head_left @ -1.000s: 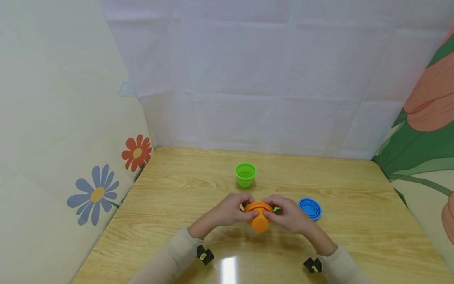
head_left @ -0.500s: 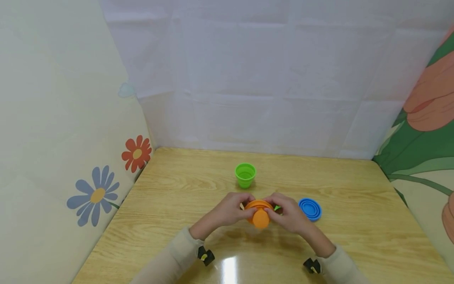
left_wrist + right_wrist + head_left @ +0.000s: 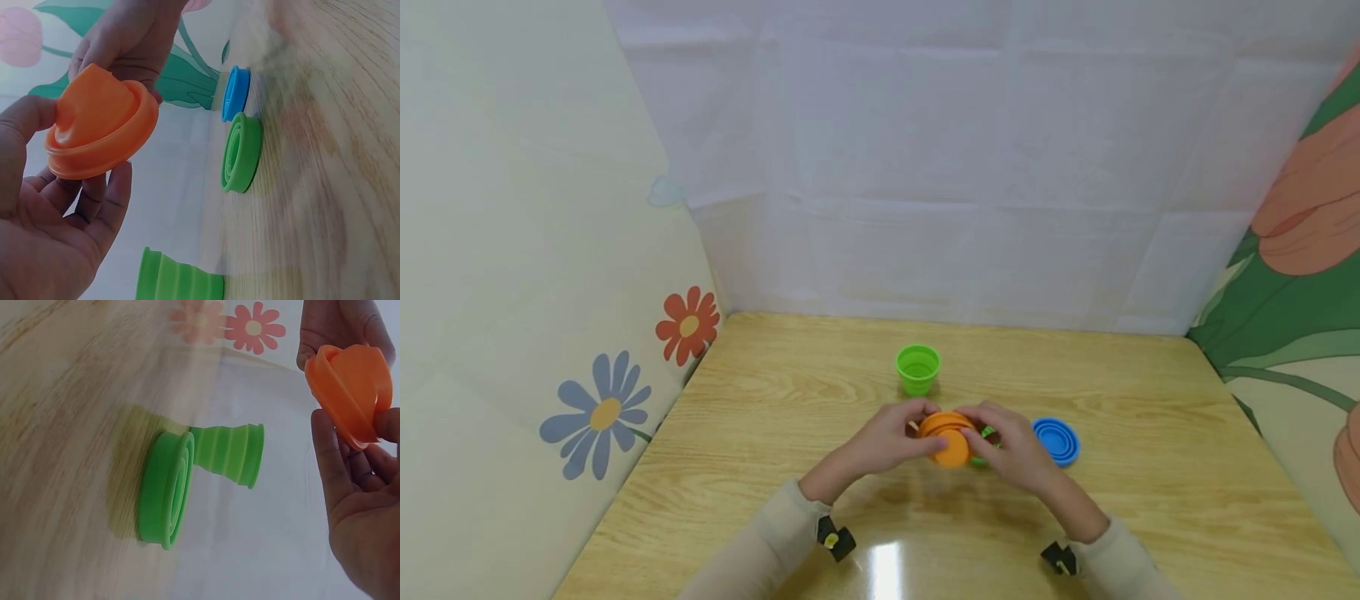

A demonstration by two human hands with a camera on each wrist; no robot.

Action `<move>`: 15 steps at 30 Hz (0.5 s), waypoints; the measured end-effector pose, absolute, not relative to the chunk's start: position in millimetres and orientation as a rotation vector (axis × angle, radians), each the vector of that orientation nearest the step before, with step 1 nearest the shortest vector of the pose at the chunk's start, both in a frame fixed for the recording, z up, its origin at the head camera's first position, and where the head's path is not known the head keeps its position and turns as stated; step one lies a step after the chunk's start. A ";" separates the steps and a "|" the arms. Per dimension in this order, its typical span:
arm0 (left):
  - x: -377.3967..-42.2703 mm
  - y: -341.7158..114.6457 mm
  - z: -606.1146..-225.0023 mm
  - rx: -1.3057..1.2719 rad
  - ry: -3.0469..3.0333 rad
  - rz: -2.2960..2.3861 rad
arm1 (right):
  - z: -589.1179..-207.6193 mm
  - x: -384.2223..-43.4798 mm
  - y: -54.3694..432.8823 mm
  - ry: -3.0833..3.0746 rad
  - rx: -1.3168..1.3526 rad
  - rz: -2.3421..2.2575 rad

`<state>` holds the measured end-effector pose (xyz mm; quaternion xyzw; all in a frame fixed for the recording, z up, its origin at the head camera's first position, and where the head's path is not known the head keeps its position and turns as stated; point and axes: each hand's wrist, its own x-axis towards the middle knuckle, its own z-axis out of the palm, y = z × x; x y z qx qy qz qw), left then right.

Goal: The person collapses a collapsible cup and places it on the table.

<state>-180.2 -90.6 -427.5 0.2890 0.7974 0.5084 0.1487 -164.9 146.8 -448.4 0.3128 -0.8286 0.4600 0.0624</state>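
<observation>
Both hands hold an orange collapsible cup (image 3: 953,448) above the table, its base turned toward me and partly pushed in. My left hand (image 3: 891,440) grips its left side, thumb on the cup's wall and fingers under the rim. On the opposite side my right hand (image 3: 1011,446) pinches the rim the same way. In the left wrist view the orange cup (image 3: 100,125) looks dented and lopsided. Below the hands lies a flattened green collapsible cup (image 3: 242,153), mostly hidden from the head view by the right hand.
An expanded green cup (image 3: 917,369) stands upright beyond the hands. To the right of the right hand lies a flattened blue collapsible cup (image 3: 1057,442). The wooden table (image 3: 760,375) meets a white cloth (image 3: 880,167) at the back and flowered panels at both sides.
The orange cup's base has been pushed in toward its rim, so the cup is shorter. Both hands have risen slightly, and more of the flattened green cup shows.
</observation>
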 end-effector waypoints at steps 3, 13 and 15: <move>-180.1 -90.5 -426.8 0.832 2.300 1.488 | -447.0 -165.1 148.2 -2.528 0.923 1.529; -181.3 -90.1 -428.6 0.826 2.338 1.484 | -444.6 -167.9 149.0 -2.583 0.860 1.705; -181.5 -89.8 -429.1 0.813 2.328 1.493 | -444.2 -167.8 148.8 -2.585 0.829 1.735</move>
